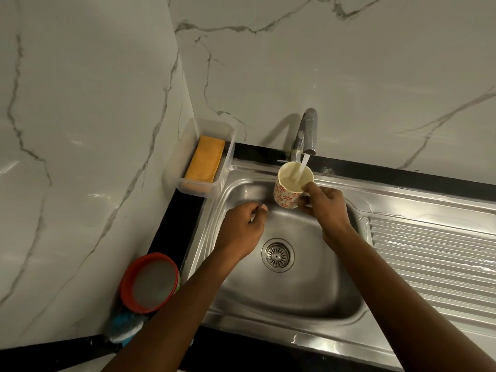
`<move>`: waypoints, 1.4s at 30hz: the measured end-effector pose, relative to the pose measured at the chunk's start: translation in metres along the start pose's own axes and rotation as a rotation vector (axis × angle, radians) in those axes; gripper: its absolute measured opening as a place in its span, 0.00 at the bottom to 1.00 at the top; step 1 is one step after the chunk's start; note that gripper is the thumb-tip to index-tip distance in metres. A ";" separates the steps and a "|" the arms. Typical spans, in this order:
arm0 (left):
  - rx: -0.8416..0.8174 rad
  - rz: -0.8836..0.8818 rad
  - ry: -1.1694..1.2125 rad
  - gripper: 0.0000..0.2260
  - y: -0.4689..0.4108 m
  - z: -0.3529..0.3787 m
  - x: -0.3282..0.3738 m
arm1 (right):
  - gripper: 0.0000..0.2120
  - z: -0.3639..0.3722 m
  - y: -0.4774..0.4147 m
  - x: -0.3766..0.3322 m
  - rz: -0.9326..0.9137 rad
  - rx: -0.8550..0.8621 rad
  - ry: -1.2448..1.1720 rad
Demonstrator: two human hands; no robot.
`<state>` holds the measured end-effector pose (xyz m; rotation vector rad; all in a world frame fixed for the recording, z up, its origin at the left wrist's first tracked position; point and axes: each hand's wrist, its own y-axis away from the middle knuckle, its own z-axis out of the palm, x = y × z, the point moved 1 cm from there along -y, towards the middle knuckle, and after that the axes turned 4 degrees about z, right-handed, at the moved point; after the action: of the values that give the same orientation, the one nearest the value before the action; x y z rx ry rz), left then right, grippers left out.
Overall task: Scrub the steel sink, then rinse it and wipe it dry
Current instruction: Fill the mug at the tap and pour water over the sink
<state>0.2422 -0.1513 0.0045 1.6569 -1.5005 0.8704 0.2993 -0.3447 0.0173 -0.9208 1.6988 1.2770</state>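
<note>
Right hand grips a patterned mug by its handle side, thumb on the rim, holding it upright over the back of the steel sink. Left hand hovers over the sink's back-left part, fingers loosely curled, nothing visible in it, apart from the mug and from the right hand. Both forearms reach in over the sink's front edge.

The tap stands behind the sink and is running; its water stream falls straight into the mug, which is partly full. The drain strainer sits mid-sink, in the gap between the two arms. The ribbed drainboard joins the sink on its right, with some wet streaks.

At the sink's back-left corner is a clear plastic tub with an orange sponge lying flat inside. Left of the sink's front, on the black counter, is a round red-rimmed container, with a blue scrubber just in front of it, partly hidden by the left arm. Marble-look wall behind and left of the sink.
</note>
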 end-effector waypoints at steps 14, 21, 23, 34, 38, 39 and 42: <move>-0.009 0.032 -0.012 0.12 0.000 0.001 0.003 | 0.14 -0.002 0.000 -0.004 0.022 -0.001 -0.008; -0.007 0.031 -0.014 0.12 0.001 0.001 0.003 | 0.13 -0.002 0.003 -0.008 0.028 0.000 0.005; -0.007 0.041 -0.019 0.13 0.002 0.001 0.003 | 0.13 -0.002 0.004 -0.009 0.029 -0.003 0.007; 0.001 0.057 -0.020 0.13 0.001 0.000 0.005 | 0.13 -0.002 0.005 -0.013 0.039 -0.012 0.009; 0.003 0.065 -0.007 0.13 0.000 0.000 0.003 | 0.13 -0.002 0.003 -0.013 0.042 -0.013 0.005; 0.002 0.067 -0.008 0.13 -0.001 0.000 0.003 | 0.13 -0.002 0.002 -0.013 0.043 -0.012 0.005; 0.002 0.072 -0.022 0.13 -0.002 0.000 0.003 | 0.13 -0.003 0.001 -0.015 0.045 -0.009 0.003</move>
<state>0.2442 -0.1529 0.0068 1.6278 -1.5832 0.8944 0.3035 -0.3460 0.0317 -0.8943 1.7260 1.3141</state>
